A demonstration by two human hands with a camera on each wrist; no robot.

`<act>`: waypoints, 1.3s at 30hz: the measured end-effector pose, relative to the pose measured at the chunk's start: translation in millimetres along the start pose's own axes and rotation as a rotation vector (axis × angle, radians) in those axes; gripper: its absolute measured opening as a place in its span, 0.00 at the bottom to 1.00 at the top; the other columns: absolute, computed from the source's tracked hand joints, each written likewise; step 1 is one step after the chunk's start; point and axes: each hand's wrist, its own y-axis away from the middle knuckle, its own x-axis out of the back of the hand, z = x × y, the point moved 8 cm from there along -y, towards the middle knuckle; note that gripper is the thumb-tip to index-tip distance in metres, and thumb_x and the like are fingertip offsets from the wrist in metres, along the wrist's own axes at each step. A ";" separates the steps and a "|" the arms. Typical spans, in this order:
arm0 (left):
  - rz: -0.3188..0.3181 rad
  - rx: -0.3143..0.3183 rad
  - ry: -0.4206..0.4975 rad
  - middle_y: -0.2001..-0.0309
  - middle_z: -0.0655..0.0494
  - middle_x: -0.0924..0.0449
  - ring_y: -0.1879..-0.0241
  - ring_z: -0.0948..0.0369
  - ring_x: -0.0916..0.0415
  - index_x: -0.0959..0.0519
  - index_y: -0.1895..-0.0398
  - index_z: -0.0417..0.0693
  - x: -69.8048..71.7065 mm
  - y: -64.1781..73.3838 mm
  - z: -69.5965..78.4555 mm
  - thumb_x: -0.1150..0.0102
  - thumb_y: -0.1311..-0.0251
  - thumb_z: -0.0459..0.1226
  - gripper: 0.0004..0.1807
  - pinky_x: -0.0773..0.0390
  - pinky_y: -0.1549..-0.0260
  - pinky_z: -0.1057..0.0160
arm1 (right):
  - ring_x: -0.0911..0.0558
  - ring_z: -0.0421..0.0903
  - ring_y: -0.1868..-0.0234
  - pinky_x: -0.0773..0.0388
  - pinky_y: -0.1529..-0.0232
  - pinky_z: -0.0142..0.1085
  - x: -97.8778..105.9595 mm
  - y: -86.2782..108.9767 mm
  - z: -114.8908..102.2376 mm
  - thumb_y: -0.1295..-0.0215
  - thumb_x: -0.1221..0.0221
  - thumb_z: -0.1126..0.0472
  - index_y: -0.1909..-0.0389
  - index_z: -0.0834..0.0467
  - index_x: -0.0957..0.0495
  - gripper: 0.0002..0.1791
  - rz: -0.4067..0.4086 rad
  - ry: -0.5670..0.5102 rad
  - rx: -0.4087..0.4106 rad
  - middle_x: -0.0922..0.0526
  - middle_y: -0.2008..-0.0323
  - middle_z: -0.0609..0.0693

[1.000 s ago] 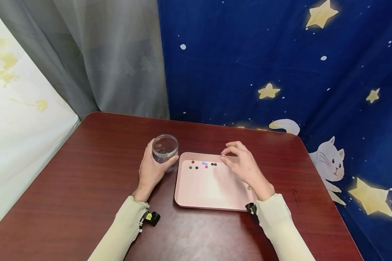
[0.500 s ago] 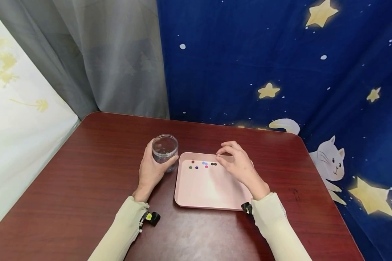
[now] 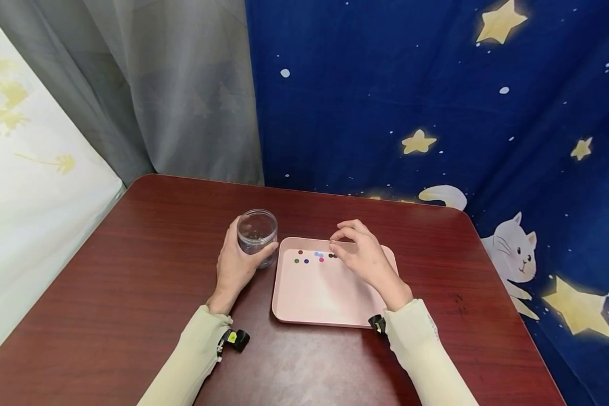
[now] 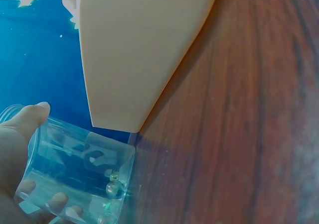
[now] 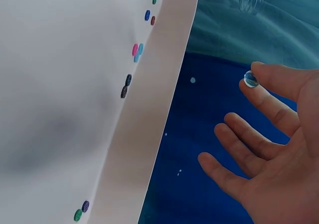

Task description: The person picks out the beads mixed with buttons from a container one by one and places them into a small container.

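My left hand [image 3: 235,268] grips a clear plastic jar [image 3: 257,243] that stands on the table just left of the pink tray. In the left wrist view, a few glass marbles [image 4: 115,189] lie at the bottom of the jar [image 4: 84,159]. Over the tray's far edge, my right hand [image 3: 367,256] pinches a clear glass marble [image 5: 251,79] between thumb and index finger, with the other fingers spread. Several small coloured buttons lie in the tray [image 3: 325,304], among them a pink button [image 5: 135,50] and a blue button [image 5: 147,15].
The dark red wooden table [image 3: 132,293] reaches well past the tray on both sides. Behind it hang a grey curtain [image 3: 193,90] and a blue star-patterned curtain [image 3: 345,113]. A purple button [image 5: 85,206] and a green button [image 5: 78,215] lie apart from the others.
My right hand has moved left across the tray's far side, toward the jar, still pinching the marble. The left hand and jar have stayed in place.
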 end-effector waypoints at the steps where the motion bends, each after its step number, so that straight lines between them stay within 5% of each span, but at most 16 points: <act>1: -0.001 0.001 0.000 0.27 0.56 0.30 0.31 0.51 0.27 0.40 0.21 0.68 -0.3 0.3 0.0 0.20 0.52 0.60 0.56 0.28 0.34 0.38 | 0.20 0.55 0.35 0.26 0.31 0.51 -1.1 -0.3 -0.2 0.34 0.30 0.61 0.60 0.54 0.13 0.05 0.000 -0.002 0.001 0.19 0.40 0.54; 39: 0.007 0.003 -0.011 0.28 0.56 0.29 0.32 0.51 0.26 0.39 0.21 0.69 -0.9 -0.5 -2.9 0.21 0.51 0.61 0.54 0.28 0.35 0.38 | 0.19 0.54 0.36 0.25 0.32 0.51 -16.7 -7.4 -15.6 0.34 0.30 0.59 0.59 0.53 0.13 0.05 -0.013 -0.025 0.017 0.18 0.41 0.53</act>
